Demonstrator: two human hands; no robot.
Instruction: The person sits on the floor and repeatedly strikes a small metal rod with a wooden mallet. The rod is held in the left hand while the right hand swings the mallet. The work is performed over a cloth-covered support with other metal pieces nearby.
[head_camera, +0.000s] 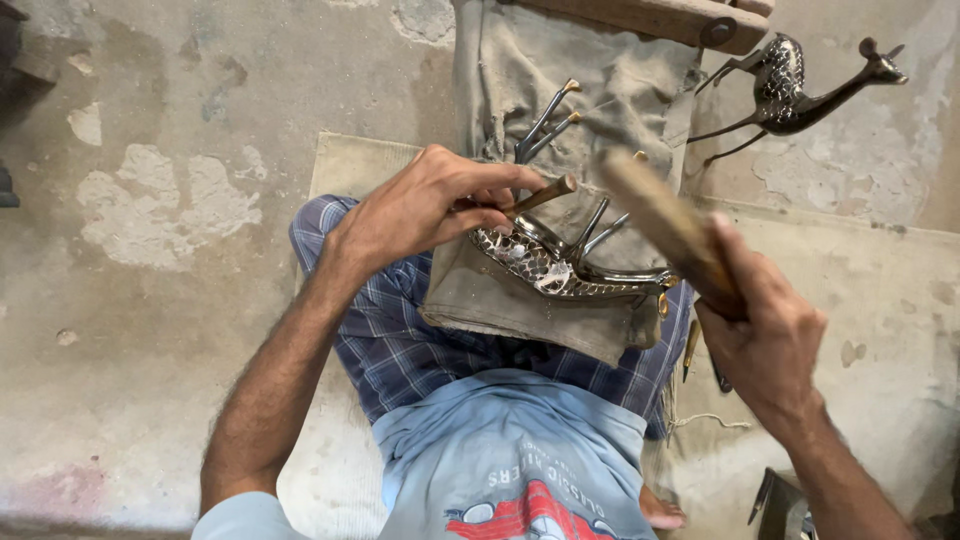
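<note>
Rough concrete floor (150, 300), patched and stained, surrounds my seat; a pale mat (350, 165) lies under me. Across my lap, over blue checked trousers (400, 340), a dusty grey cloth (560, 90) is draped, running up to a wooden block (650, 18) at the top edge of view.

On the cloth lies a metal deer (560, 265), on its side, legs pointing up and away from me. Its flank is cut with a scale-like pattern, and the leg tips show a brass colour.

My left hand (420, 205) rests on the cloth beside the deer. Its fingers are curled and pressed together, pinching a thin brass-coloured punch (540, 195). The punch is tilted, its upper end toward the right. Its lower tip is hidden by my fingers; I cannot tell whether it touches the flank.

My right hand (765, 335) is closed in a full grip around a wooden mallet (660, 215). The mallet is blurred. It stands raised above the deer, its far end near the punch head but apart from it.

A second deer (790, 85), dark and patterned, stands upright on the floor at upper right, well apart from my hands. Small tools (692, 348) lie on the mat by my right wrist.
</note>
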